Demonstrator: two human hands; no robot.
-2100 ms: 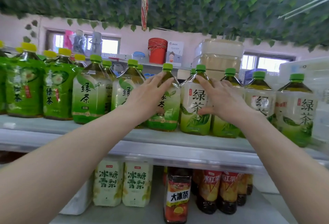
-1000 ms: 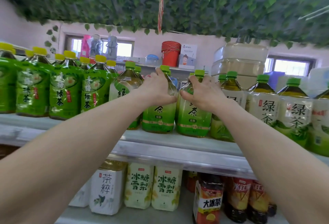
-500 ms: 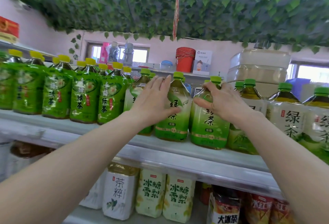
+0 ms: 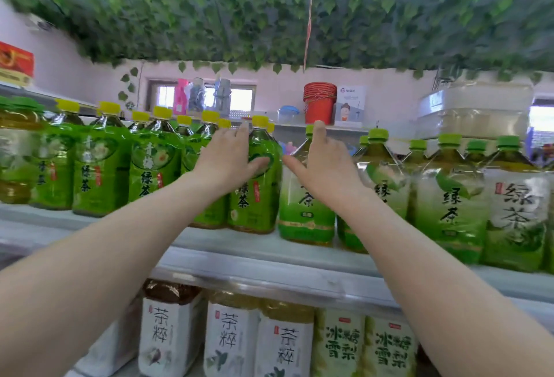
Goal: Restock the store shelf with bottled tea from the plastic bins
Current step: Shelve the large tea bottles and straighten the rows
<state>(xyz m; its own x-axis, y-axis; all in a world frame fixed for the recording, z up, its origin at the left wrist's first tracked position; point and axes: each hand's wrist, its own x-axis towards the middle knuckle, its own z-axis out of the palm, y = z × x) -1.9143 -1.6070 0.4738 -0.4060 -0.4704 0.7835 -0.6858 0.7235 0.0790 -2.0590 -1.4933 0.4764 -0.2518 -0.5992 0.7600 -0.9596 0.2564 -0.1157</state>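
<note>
On the upper shelf (image 4: 269, 252) in front of me stands a long row of large bottled green teas, packed side by side. My left hand (image 4: 227, 158) lies flat, fingers straight and close together, against the shoulder of a yellow-capped bottle (image 4: 257, 196) with a bright green label. The thumb crosses the front of that label. My right hand (image 4: 325, 167) is spread wide, fingers straight, thumb pointing left toward the other hand. Its palm lies over the upper part of a green-capped bottle (image 4: 302, 211) with a pale label fading to green, which stands just beside the yellow-capped one. Neither hand curls around anything; both are open and laid on or very near the bottles, and I cannot tell how firmly they press.

To my left, more yellow-capped bottles (image 4: 102, 173) fill the shelf. To my right, more green-capped bottles (image 4: 449, 196) run to the edge of view. All stand upright.

On the lower shelf, white-labelled bottles (image 4: 230, 343) stand beside pale green-labelled ones (image 4: 338, 346).

Behind the row, farther back, sit an orange bucket (image 4: 319, 104) and stacked clear plastic bins (image 4: 476, 113). Green leaf garlands (image 4: 269, 11) cover the ceiling.
</note>
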